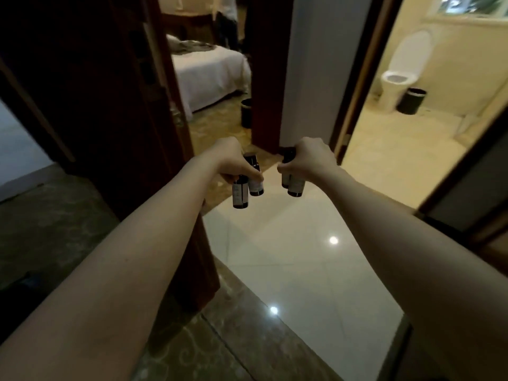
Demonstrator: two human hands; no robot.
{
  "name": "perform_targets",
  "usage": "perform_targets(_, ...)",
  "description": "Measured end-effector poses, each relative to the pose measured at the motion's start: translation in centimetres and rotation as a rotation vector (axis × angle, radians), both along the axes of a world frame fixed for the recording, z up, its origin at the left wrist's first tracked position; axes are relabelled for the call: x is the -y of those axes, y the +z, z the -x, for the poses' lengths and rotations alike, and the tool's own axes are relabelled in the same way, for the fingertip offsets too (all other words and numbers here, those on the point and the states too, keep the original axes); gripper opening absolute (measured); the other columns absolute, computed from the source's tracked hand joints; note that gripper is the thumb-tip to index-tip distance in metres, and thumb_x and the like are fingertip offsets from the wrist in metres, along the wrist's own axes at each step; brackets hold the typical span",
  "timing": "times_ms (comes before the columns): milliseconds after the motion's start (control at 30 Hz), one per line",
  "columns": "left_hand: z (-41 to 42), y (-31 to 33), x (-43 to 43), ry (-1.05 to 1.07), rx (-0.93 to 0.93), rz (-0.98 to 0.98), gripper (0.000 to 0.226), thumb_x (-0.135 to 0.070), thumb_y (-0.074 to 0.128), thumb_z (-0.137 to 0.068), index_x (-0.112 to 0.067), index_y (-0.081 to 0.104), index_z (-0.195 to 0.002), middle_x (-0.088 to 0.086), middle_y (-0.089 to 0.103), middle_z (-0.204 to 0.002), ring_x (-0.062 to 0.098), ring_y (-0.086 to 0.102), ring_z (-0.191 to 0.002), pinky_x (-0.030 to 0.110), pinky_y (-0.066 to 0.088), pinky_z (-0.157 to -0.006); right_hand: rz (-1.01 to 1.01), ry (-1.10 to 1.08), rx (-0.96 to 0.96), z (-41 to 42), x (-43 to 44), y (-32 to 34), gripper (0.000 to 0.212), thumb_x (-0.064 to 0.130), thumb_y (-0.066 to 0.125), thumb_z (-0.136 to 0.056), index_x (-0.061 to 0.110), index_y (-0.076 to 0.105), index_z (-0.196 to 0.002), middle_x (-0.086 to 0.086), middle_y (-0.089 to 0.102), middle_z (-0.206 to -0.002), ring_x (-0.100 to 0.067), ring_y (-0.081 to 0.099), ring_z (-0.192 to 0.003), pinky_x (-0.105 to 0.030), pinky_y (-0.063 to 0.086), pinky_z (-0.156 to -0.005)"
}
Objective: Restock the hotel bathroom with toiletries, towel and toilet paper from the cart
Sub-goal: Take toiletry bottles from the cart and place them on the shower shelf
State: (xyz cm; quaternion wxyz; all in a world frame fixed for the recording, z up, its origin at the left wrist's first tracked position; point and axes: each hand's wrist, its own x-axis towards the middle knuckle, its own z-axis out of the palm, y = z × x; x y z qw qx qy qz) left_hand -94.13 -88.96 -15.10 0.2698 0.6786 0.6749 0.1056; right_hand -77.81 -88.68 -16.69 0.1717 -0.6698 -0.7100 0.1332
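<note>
Left hand: the left hand (233,165) is at the centre of the frame, with its fingers curled tight round a bunch of small dark cylindrical bottles with pale labels (239,194). Two bottles hang below the fist and a dark cap shows above it. The exact count cannot be told.
Right hand: the right hand (312,158) is just right of centre, level with the left hand and apart from it. Its back faces up and its fingers are wrapped round a second pair of small dark labelled bottles (295,187), whose bases point down.
Arms: both bare forearms reach in from the bottom corners toward the centre.
Floor: a glossy white tiled floor (302,257) lies below the hands and carries two bright reflections. A brown marbled stone strip (228,339) crosses the lower centre.
Door: a dark brown wooden door (90,92) stands open on the left of the frame.
Bathroom: it fills the upper right, seen through an open doorway, and is cream-tiled. A white ceramic toilet (412,53) has its lid raised, and a round black waste bin (411,101) stands just beside it.
Bedroom: at upper centre is a bed with white sheets (211,72). Another dark bin (246,112) stands on the floor near its corner. A blurred standing person (228,20) is at the top edge.
</note>
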Motion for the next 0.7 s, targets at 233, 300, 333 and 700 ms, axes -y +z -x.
perform_targets(233,-12.6,0.2,-4.0,-0.186,0.022,-0.015,0.035,-0.035,0.078,-0.071,-0.009,0.055,-0.076,0.002,0.055,-0.069,0.01,0.055,-0.056,0.016,0.041,-0.038,-0.003,-0.217,-0.017,-11.5,-0.3,-0.1,0.038,0.038,0.072,-0.076,0.009,0.06,-0.098,-0.005,0.062,-0.093,-0.022,0.061,-0.086,-0.033,0.053,-0.072)
perform_targets(300,-15.1,0.2,-5.2,-0.234,0.031,-0.016,0.036,-0.035,0.079,-0.07,-0.011,0.052,-0.071,0.002,0.056,-0.068,0.01,0.056,-0.055,0.015,0.04,-0.034,0.015,-0.269,-0.017,-14.0,-0.7,0.1,0.039,0.038,0.071,-0.077,0.009,0.06,-0.1,-0.005,0.06,-0.093,-0.022,0.058,-0.086,-0.031,0.049,-0.07)
perform_targets(333,-16.3,0.2,-5.9,-0.26,0.029,-0.015,0.036,-0.036,0.079,-0.069,-0.013,0.051,-0.07,0.003,0.056,-0.069,0.01,0.056,-0.055,0.014,0.04,-0.034,0.018,-0.29,-0.012,-15.1,-0.9,0.4,0.038,0.037,0.071,-0.078,0.009,0.059,-0.101,-0.005,0.058,-0.093,-0.021,0.056,-0.085,-0.031,0.048,-0.071)
perform_targets(700,-28.4,1.3,-17.8,-0.55,0.023,-0.04,0.036,-0.036,0.078,-0.07,-0.008,0.058,-0.08,0.005,0.059,-0.073,0.012,0.059,-0.06,0.018,0.044,-0.044,0.004,-0.555,0.007,-25.4,-8.6,1.6,0.036,0.036,0.068,-0.081,0.009,0.058,-0.102,-0.005,0.053,-0.091,-0.021,0.052,-0.083,-0.029,0.041,-0.065)
